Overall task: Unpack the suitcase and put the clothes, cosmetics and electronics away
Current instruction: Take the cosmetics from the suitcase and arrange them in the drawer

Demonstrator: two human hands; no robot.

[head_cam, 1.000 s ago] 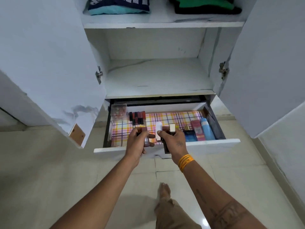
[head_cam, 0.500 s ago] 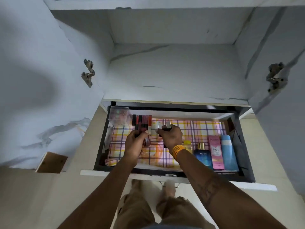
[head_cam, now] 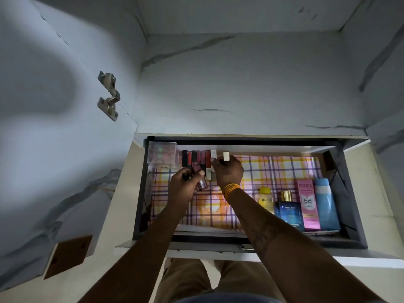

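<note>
An open wardrobe drawer (head_cam: 354,215) lined with plaid paper holds cosmetics. A row of dark red lipstick tubes (head_cam: 194,158) stands at its back left, beside a clear plastic box (head_cam: 162,154). My left hand (head_cam: 185,189) grips several dark red lipstick tubes (head_cam: 202,182) just in front of that row. My right hand (head_cam: 228,173) holds a tube with a pale square cap (head_cam: 226,156) at the right end of the row, and its fingers also touch a white-capped tube (head_cam: 213,155).
At the drawer's front right lie a yellow-capped bottle (head_cam: 266,199), a blue perfume bottle (head_cam: 288,209), a pink BB cream box (head_cam: 308,204) and a light blue tube (head_cam: 326,204). A bare marble-patterned shelf (head_cam: 240,88) sits above. The open left door (head_cam: 54,127) carries a hinge (head_cam: 108,95).
I have leaned in over the drawer. Both hands moved from its front edge to the back left, bringing their tubes up against the row of lipsticks.
</note>
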